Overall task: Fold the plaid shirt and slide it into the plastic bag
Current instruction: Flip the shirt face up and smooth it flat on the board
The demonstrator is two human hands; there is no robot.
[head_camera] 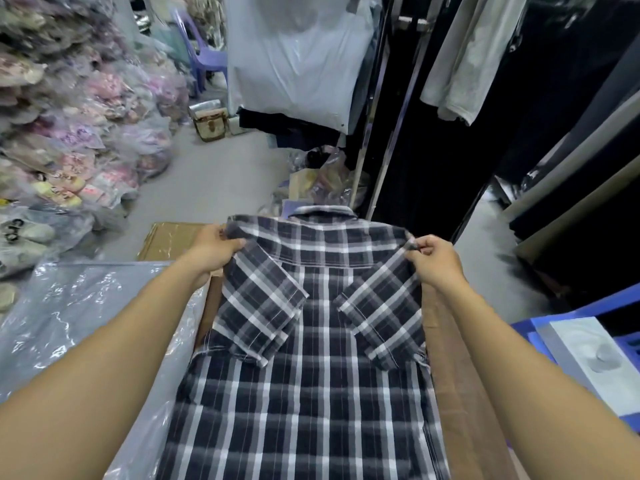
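The plaid shirt [311,368], dark with white checks, lies back-up and lengthwise on a brown cardboard surface [460,393], its collar at the far end. Both short sleeves are folded inward over the back. My left hand [216,249] pinches the left shoulder of the shirt. My right hand [434,259] pinches the right shoulder. A stack of clear plastic bags [79,313] lies flat to the left of the shirt, partly under my left forearm.
Piles of bagged clothes [76,116] fill the left side. Dark garments hang on a rack [485,98] at the right. A blue plastic crate [595,344] with a white box stands at the right. A purple chair [204,53] and a big white bag are farther back.
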